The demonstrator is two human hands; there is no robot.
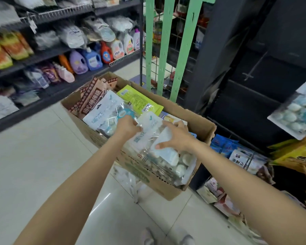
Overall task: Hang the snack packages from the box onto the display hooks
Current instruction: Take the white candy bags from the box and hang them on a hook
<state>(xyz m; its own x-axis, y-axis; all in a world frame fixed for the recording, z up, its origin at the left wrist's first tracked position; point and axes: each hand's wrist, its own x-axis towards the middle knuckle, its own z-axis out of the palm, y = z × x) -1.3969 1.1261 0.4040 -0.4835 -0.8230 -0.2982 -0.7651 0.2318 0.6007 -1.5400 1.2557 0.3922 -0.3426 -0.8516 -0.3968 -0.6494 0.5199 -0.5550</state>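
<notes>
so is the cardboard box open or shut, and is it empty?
Open and well filled. The cardboard box has its flaps up, and snack packages stick up above its rim; both hands are in among them.

on my left i see dark shelving (48, 93) stocked with detergent bottles (94, 59), a purple one (78, 62) just beside a blue one, and yellow refill bags (5, 48) above. straight ahead stands a green slatted frame (181, 50) against a wire grid. under me is pale tiled floor (34, 156), with white shoes (166, 237) at the bottom edge.
</notes>
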